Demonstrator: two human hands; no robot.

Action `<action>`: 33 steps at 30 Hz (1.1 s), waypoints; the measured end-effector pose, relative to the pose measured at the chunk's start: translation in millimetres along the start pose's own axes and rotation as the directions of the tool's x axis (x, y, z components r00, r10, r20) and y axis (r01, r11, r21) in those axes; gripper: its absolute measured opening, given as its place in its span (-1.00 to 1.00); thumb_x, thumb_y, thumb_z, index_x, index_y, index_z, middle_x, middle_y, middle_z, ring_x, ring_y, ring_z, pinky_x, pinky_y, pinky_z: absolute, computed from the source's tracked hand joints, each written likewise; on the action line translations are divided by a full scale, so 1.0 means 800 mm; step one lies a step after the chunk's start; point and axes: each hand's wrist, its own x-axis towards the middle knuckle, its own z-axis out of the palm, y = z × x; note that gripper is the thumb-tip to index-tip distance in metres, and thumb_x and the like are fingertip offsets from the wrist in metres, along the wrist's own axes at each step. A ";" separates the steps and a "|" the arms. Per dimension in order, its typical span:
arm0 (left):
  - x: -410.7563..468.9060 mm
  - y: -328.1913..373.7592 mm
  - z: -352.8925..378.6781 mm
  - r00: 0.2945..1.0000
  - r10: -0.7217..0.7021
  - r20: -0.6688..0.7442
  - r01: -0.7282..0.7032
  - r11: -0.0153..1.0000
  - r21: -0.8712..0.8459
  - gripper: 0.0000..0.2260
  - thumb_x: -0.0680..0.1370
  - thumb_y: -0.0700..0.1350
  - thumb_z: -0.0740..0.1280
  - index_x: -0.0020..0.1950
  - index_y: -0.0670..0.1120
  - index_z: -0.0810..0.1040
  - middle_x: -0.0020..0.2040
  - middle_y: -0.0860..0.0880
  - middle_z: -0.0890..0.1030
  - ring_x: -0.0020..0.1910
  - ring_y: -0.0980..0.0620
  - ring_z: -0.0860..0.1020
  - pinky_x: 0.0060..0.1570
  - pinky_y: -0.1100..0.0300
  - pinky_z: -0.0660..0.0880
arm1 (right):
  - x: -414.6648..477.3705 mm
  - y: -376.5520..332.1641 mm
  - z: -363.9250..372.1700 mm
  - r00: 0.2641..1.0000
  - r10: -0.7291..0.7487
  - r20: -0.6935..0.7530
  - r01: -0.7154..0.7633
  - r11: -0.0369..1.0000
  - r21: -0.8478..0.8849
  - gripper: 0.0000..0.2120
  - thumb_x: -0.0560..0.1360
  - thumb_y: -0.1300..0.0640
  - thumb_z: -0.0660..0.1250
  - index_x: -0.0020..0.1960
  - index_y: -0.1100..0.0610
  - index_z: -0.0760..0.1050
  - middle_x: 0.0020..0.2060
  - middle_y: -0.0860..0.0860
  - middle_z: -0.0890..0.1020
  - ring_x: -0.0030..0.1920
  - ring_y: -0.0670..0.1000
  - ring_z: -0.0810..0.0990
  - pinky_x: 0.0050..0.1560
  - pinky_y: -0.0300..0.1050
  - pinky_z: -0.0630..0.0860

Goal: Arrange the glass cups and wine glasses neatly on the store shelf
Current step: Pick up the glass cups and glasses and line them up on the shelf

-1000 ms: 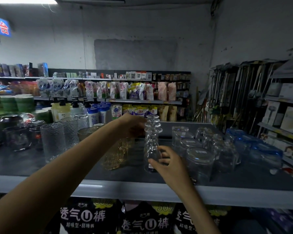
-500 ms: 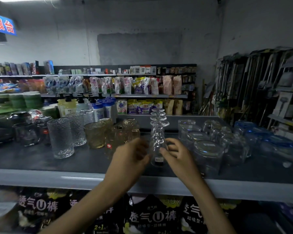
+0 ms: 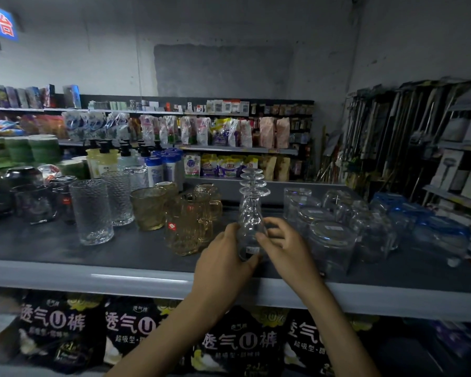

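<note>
Your left hand has moved off the amber mugs; it and your right hand now both grip the stacked wine glasses on the shelf.

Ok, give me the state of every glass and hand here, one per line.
Front clear stemmed wine glass: upside-down, held by both hands.
Left hand: grips the wine glass's bowl.
Right hand: grips the same bowl.
Clear textured glass tumbler: upright.
Round amber glass cup: upright.
Clear smooth glass cup: upside-down, base up.
</note>
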 end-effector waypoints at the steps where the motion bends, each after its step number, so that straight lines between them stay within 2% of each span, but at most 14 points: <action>1: 0.001 0.001 0.001 1.000 -0.009 -0.007 0.009 1.000 0.012 -0.36 0.50 0.22 0.45 0.49 0.06 0.30 0.27 0.00 0.61 0.19 -0.08 0.63 0.10 0.00 0.57 | 0.000 0.000 0.000 1.000 -0.001 -0.003 0.001 1.000 0.005 -0.70 0.60 0.12 0.42 0.32 0.03 0.54 0.03 -0.04 0.71 -0.03 -0.14 0.71 -0.04 -0.19 0.65; 5: 0.001 0.004 0.004 0.999 -0.038 -0.008 0.038 0.996 0.076 -0.43 0.54 0.25 0.38 0.46 0.10 0.28 0.30 0.03 0.55 0.25 -0.11 0.59 0.09 -0.04 0.56 | 0.000 0.000 0.002 1.000 0.001 -0.006 -0.001 1.000 0.027 -0.73 0.60 0.15 0.43 0.29 0.03 0.56 0.02 -0.02 0.71 -0.02 -0.09 0.72 -0.10 -0.27 0.60; 14: 0.002 0.000 0.012 0.998 -0.054 -0.045 0.056 0.997 0.054 -0.47 0.54 0.27 0.37 0.44 0.17 0.30 0.26 0.09 0.61 0.23 -0.02 0.62 0.08 -0.03 0.59 | 0.002 0.001 0.003 1.000 -0.003 -0.016 0.004 0.999 0.051 -0.75 0.59 0.14 0.44 0.25 0.00 0.56 0.03 -0.03 0.71 -0.02 -0.13 0.71 -0.11 -0.29 0.58; 20: -0.001 -0.005 0.014 0.996 -0.068 -0.057 0.071 0.995 0.063 -0.47 0.53 0.29 0.36 0.42 0.16 0.31 0.24 0.09 0.63 0.22 -0.01 0.62 0.07 -0.03 0.59 | 0.000 0.003 0.003 1.000 -0.013 0.000 0.013 1.000 0.016 -0.67 0.58 0.08 0.46 0.33 -0.04 0.54 0.13 -0.07 0.68 0.08 -0.13 0.68 0.10 -0.06 0.66; 26: -0.001 -0.007 0.014 0.996 -0.060 -0.065 0.066 0.993 0.100 -0.48 0.56 0.29 0.32 0.45 0.15 0.32 0.21 0.09 0.66 0.20 0.00 0.63 0.04 0.03 0.57 | -0.001 0.004 0.004 1.000 -0.026 -0.011 0.026 0.999 -0.022 -0.71 0.55 0.01 0.47 0.25 -0.09 0.56 0.08 -0.10 0.68 0.06 -0.14 0.68 0.12 0.03 0.67; 33: -0.001 -0.005 0.012 0.996 -0.071 -0.060 0.077 0.990 0.121 -0.49 0.57 0.29 0.31 0.46 0.14 0.32 0.16 0.09 0.68 0.17 0.00 0.65 0.01 0.06 0.55 | -0.003 0.000 0.003 1.000 -0.029 0.003 0.029 0.997 -0.067 -0.64 0.56 0.03 0.47 0.32 -0.06 0.52 0.15 -0.07 0.66 0.06 -0.12 0.69 0.11 0.04 0.67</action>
